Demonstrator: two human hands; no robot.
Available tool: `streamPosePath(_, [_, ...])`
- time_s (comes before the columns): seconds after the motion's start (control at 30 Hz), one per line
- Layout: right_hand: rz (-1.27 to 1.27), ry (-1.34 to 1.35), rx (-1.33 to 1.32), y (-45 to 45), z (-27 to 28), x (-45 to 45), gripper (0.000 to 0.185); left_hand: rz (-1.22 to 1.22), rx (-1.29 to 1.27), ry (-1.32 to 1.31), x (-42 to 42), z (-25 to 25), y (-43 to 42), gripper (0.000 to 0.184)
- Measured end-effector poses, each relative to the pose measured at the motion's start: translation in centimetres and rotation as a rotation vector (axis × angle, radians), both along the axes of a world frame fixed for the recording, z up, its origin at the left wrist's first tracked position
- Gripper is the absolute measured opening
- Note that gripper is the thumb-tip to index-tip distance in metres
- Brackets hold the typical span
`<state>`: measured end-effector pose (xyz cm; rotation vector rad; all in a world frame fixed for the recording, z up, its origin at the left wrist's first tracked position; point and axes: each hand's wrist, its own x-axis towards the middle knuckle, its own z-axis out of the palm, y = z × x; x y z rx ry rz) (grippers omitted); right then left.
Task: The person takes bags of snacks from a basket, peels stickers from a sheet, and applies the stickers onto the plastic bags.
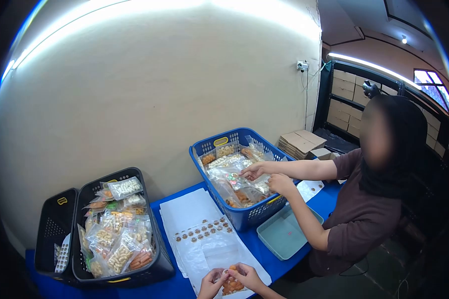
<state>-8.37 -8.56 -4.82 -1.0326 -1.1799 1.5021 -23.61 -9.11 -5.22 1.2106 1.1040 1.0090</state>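
At the bottom of the head view, my left hand (pixel 212 283) and my right hand (pixel 250 279) pinch the upper part of a clear bag of orange-brown snacks (pixel 231 287). A small pale piece shows between my fingers, too small to name for certain. The bag is above the near end of the white sheets (pixel 187 214). Rows of round brown stickers (pixel 201 230) are on the top sheet. My fingers partly hide the bag's top.
To the left, a black basket (pixel 159 249) holds many snack bags, beside another black basket (pixel 47 214) with a sticker strip. A co-worker (pixel 374 199) reaches into a blue basket (pixel 254 219) of bags. A green tray (pixel 284 239) and stacked cardboard (pixel 302 141) are nearby.
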Motion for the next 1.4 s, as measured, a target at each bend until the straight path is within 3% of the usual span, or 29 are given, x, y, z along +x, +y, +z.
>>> streamPosePath(0.27, [-0.047,0.136,-0.022,-1.7,0.5,5.7,0.025,-0.172,-0.105,-0.117,4.4,2.7,-1.5,0.032])
streamPosePath(0.53, [0.04,-0.01,0.126,-5.1,-0.3,8.0,0.029,0.197,-0.021,-0.126,8.9,0.9,-4.2,0.024])
streamPosePath(0.77, [0.047,0.09,0.055,-8.5,-3.4,10.7,0.029,0.184,0.02,-0.121,11.4,-0.2,-8.0,0.024])
streamPosePath(0.8, [0.055,0.092,0.036,-9.2,-3.5,11.2,0.03,0.173,0.02,-0.002,11.2,-0.1,-8.5,0.025])
streamPosePath(0.93, [0.046,0.092,0.005,-11.5,-3.8,12.9,0.031,0.237,0.133,-0.118,13.1,0.8,-9.8,0.02])
streamPosePath(1.03, [0.047,0.044,0.034,-13.1,-3.5,14.6,0.032,0.27,0.053,-0.259,14.0,2.0,-9.8,0.018])
streamPosePath(1.17, [0.019,-0.068,0.062,-14.3,-2.0,18.7,0.037,0.235,0.163,-0.124,14.8,2.0,-9.4,0.014])
streamPosePath(1.23, [-0.083,-0.15,0.162,-14.1,-1.1,20.7,0.041,0.205,0.286,0.086,15.0,2.0,-9.1,0.012])
streamPosePath(1.4, [-0.125,-0.615,0.453,-13.9,3.3,21.6,0.038,0.071,0.457,0.381,16.6,1.0,-9.8,0.014])
